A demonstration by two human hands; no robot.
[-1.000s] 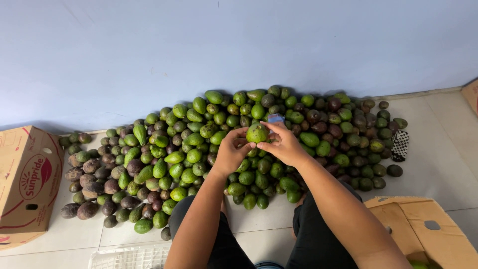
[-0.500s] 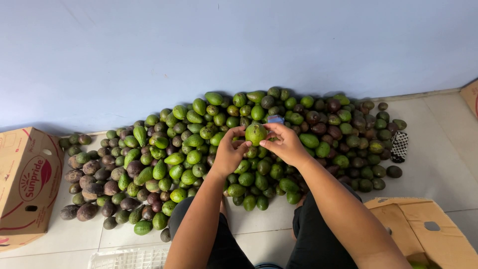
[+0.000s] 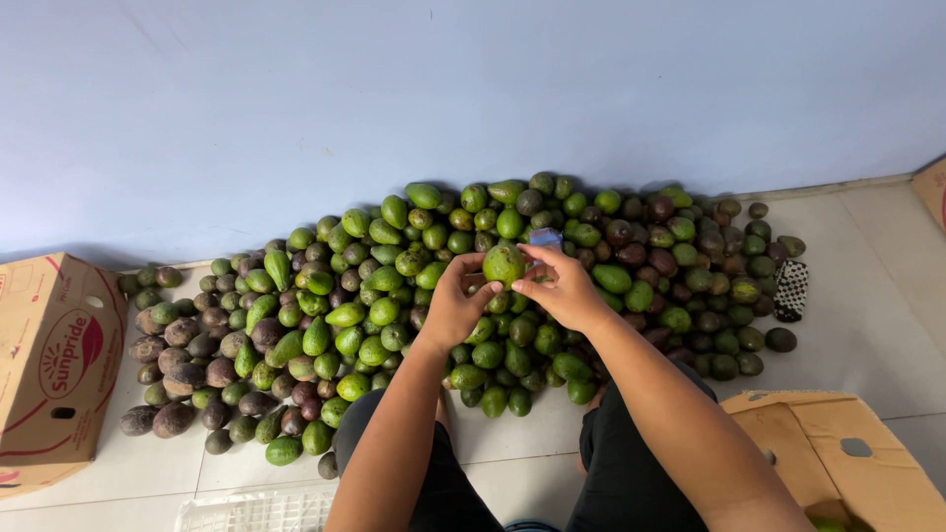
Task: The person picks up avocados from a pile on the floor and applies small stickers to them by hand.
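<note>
Little change since the earlier frames: the round green avocado (image 3: 504, 264) stays raised above the heap of green and dark purple avocados (image 3: 414, 296). Left hand (image 3: 455, 305) and right hand (image 3: 558, 286) both clasp it, fingertips closed from opposite sides, probably steadying it for inspection; small blue object (image 3: 545, 236) just behind.

Glossy green avocado (image 3: 504, 264), matt cardboard boxes (image 3: 54, 365), smooth tiled floor (image 3: 867, 305).
</note>
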